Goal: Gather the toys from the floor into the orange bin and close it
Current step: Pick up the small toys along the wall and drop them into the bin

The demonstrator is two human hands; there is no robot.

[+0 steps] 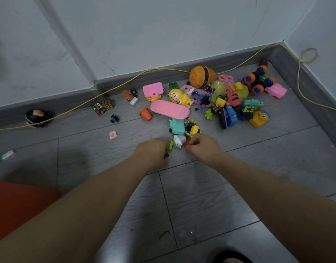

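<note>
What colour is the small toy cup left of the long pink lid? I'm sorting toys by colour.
Orange; the toy cup lies tipped on the floor, clearest in the head view.

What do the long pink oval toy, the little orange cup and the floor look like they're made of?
Long pink oval toy: likely moulded plastic, smooth and slightly glossy, with an even colour and rounded edges.
Little orange cup: probably plastic too, matte, ridged at the rim.
Floor: grey tiles or planks with a faint wood-grain pattern and dark joints; ceramic or vinyl, hard to tell.
</note>
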